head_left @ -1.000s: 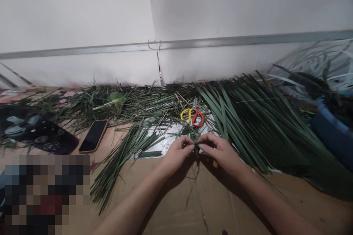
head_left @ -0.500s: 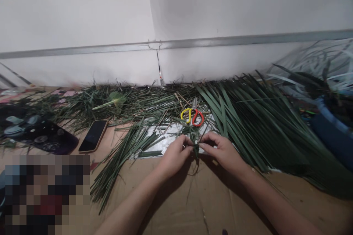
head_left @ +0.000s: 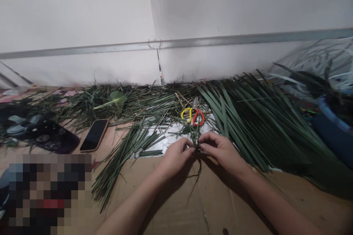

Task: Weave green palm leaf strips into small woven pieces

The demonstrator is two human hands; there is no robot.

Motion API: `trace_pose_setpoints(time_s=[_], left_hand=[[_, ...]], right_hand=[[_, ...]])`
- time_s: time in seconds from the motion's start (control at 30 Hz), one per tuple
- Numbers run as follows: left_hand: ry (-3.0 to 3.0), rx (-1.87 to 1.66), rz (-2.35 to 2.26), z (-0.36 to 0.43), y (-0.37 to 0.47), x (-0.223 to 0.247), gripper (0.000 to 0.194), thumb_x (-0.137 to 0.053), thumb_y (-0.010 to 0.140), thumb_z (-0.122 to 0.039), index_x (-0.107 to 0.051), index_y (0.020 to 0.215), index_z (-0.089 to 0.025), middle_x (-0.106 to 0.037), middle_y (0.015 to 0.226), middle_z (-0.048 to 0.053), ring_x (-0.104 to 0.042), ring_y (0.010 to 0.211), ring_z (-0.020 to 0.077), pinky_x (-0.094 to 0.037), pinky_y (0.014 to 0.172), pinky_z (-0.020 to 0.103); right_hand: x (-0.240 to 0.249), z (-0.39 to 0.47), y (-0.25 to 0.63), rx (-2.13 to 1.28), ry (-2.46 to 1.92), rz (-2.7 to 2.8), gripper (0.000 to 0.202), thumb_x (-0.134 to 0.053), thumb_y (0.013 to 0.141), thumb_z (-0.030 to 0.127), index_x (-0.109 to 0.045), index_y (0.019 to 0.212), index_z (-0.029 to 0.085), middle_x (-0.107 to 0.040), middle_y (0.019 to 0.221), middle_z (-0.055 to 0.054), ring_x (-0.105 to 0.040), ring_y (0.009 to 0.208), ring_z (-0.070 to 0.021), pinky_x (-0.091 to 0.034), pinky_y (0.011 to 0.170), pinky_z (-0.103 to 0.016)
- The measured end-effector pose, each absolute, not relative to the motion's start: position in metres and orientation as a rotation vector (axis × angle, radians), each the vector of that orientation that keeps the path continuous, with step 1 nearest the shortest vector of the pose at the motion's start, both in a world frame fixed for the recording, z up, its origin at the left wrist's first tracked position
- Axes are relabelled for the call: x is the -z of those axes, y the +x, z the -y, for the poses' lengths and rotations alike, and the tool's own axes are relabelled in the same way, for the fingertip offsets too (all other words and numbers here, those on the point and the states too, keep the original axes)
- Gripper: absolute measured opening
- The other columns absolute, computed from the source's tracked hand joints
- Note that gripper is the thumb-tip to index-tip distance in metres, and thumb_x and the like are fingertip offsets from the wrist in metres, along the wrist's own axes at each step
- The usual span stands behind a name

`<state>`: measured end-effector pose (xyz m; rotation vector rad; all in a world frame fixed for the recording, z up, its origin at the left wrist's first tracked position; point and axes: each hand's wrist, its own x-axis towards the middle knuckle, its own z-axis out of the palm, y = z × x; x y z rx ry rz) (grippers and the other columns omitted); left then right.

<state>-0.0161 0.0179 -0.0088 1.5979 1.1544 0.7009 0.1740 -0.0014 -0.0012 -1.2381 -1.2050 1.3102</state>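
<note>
In the middle of the head view, my left hand point(head_left: 179, 151) and my right hand point(head_left: 220, 148) meet, each in a pinch, on a small piece of folded or woven green palm leaf point(head_left: 196, 147). Thin strips hang from the leaf piece towards me, and others point away. Fingertips hide most of its shape. Just beyond my hands lie scissors point(head_left: 195, 112) with one yellow and one red handle, blades pointing away. To the right of my right hand spreads a large fan of long green palm leaves point(head_left: 256, 128).
Cut leaf strips point(head_left: 121, 161) lie in a bundle at left, with a heap of trimmings point(head_left: 143, 99) along the white wall point(head_left: 82, 22). A phone point(head_left: 94, 135) and dark bottle point(head_left: 52, 134) lie further left. Cardboard point(head_left: 176, 205) covers the near surface. A blue container point(head_left: 331, 128) stands right.
Both hands stay in nearly the same place, still pinching the leaf piece. The piece has turned slightly between my fingers, and its hanging strips show more.
</note>
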Motion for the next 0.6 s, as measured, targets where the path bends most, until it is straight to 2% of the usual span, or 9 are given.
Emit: trace_pose_setpoints(time_s=[0.2, 0.4, 0.6], left_hand=[[1.485, -0.723, -1.059, -0.020, -0.014, 0.011, 0.007, -0.060, 0.084, -0.024, -0.066, 0.083, -0.020, -0.070, 0.080, 0.005, -0.061, 0.079, 0.0214, -0.042, 0.073, 0.030], [1.607, -0.759, -1.176, -0.017, -0.013, 0.012, 0.011, -0.059, 0.087, -0.029, -0.067, 0.084, -0.022, -0.070, 0.080, 0.004, -0.059, 0.078, 0.0219, -0.040, 0.072, 0.031], [1.710, -0.640, -1.272, -0.012, -0.014, 0.003, 0.006, -0.061, 0.084, -0.026, -0.067, 0.084, -0.024, -0.071, 0.083, 0.005, -0.059, 0.080, 0.0244, -0.037, 0.072, 0.030]], right_hand=[[0.000, 0.000, 0.176, -1.178, -1.282, 1.320, 0.015, -0.076, 0.074, 0.034, -0.073, 0.083, 0.022, -0.071, 0.081, -0.005, -0.063, 0.078, -0.0219, -0.053, 0.072, -0.036], [0.003, 0.000, 0.177, -1.151, -1.302, 1.335, 0.015, -0.074, 0.074, 0.034, -0.073, 0.085, 0.023, -0.072, 0.083, -0.005, -0.064, 0.079, -0.0228, -0.053, 0.070, -0.036], [-0.001, 0.001, 0.174, -1.040, -1.351, 1.407, 0.010, -0.069, 0.073, 0.030, -0.073, 0.079, 0.024, -0.073, 0.079, -0.004, -0.065, 0.079, -0.0238, -0.052, 0.076, -0.038]])
